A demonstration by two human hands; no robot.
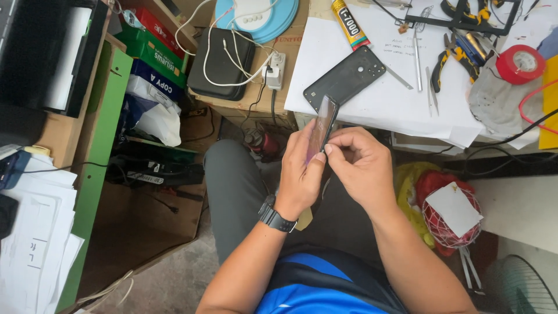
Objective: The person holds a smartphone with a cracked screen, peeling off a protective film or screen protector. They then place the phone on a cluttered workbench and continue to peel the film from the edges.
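Head view: your left hand and right hand both pinch one phone edge-on above your lap; one black back cover lies on the white table, beside one glue tube.

The left hand covers the lower half of the thin phone panel, so its bottom edge is out of sight. The red tape roll partly masks grey cloth, and the pliers blur among tools at the frame's top.
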